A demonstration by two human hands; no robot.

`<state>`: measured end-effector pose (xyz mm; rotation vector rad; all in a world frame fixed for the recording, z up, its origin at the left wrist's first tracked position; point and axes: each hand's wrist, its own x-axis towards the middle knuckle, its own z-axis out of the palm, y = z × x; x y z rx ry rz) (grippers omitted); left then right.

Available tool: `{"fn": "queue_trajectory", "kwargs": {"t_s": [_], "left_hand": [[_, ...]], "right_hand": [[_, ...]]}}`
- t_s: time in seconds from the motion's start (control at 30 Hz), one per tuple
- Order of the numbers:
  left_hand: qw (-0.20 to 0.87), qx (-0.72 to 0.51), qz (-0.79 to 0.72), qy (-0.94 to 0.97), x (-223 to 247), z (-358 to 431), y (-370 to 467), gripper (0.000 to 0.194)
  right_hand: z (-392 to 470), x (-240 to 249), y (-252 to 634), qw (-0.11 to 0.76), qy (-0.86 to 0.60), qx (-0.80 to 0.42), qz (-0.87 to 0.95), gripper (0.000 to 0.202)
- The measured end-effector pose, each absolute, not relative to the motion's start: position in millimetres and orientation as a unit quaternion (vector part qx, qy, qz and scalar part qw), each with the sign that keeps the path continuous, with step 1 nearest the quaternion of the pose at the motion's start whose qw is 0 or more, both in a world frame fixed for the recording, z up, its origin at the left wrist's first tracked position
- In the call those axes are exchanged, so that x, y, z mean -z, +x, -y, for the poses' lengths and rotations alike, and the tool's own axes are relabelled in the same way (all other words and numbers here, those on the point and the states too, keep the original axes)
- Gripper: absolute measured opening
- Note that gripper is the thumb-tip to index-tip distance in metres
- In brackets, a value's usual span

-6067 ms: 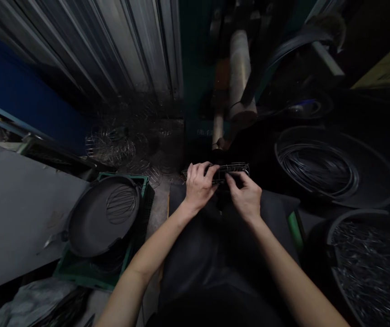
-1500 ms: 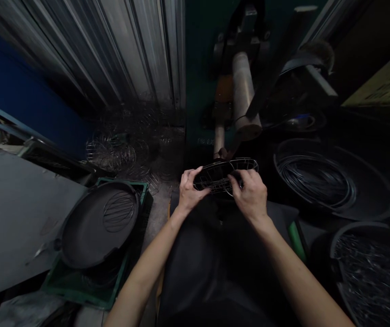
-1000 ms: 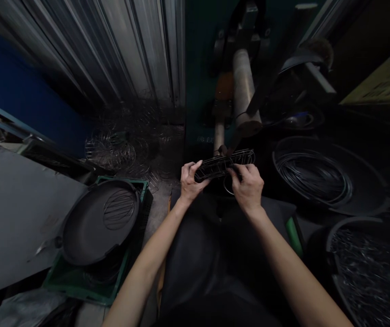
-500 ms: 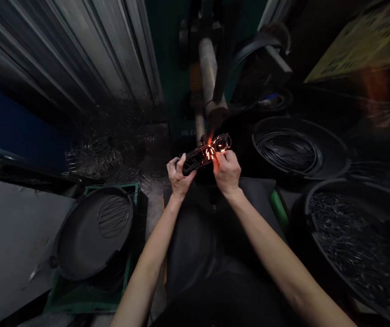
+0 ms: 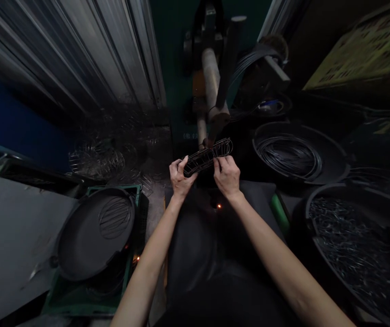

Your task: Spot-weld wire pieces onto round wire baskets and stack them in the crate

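A long, narrow wire frame [image 5: 203, 160] of dark metal is held slantwise under the welding machine's electrode arm [image 5: 217, 119]. My left hand [image 5: 181, 177] grips its left end, thumb and fingers wrapped round the wires. On the near side, right of the middle, my right hand [image 5: 227, 175] is closed with its fingertips pinched at the frame; whether a small separate piece is between them is hidden. The frame's rounded right end sticks out past my right hand. The lower electrode [image 5: 201, 131] stands just behind the frame.
To the left, a black basin [image 5: 89, 259] with a round wire grid [image 5: 115, 217] rests on a green crate [image 5: 75, 305]. On the right stand a basin of coiled wire [image 5: 286, 154] and a larger tub [image 5: 313, 193] of small bent wire pieces. Wire rings [image 5: 99, 156] lie by the corrugated wall.
The bright sparks at the frame have died down, leaving a few glowing specks lower, over my lap and by the crate. Both hands keep their hold on the frame, nearly unmoved.
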<state>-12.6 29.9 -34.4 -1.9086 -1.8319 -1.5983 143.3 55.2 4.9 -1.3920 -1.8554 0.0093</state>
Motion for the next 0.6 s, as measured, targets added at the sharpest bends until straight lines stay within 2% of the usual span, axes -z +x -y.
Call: {"fn": "queue_trajectory", "kwargs": {"t_s": [0.3, 0.6], "left_hand": [[0.031, 0.529, 0.586, -0.613, 33.6, -32.0, -12.1, 0.056], [0.026, 0.517, 0.596, -0.614, 35.0, -31.2, -13.0, 0.06]], "right_hand": [[-57.3, -2.4, 142.0, 0.445, -0.54, -0.032, 0.713, 0.036], [-57.0, 0.7, 144.8, 0.43, -0.543, -0.039, 0.72, 0.036]]}}
